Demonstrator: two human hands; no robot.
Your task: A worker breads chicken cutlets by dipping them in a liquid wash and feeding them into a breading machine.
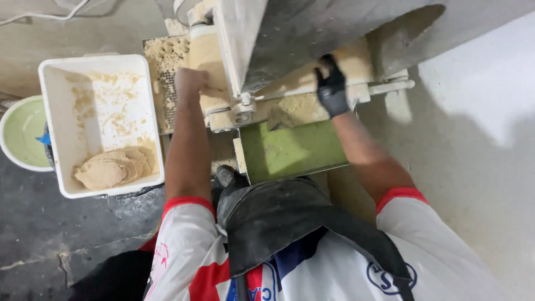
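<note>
I look down at a metal dough machine [290, 33] caked with tan dough. My left hand [191, 83], bare, is pressed against the dough-covered roller [207, 56] on the machine's left side, fingers curled. My right hand [332, 89], in a black glove, rests on the crumbly dough [301, 106] under the machine's hood, above a green belt [290, 150]. Whether either hand grips dough is hidden.
A white plastic tub [56, 128] at the left holds a stack of flat dough rounds [114, 166] and crumbs. A pale green bowl [19, 134] sits beside it. A perforated tray [167, 72] lies behind. Dark cracked floor at lower left, pale floor at right.
</note>
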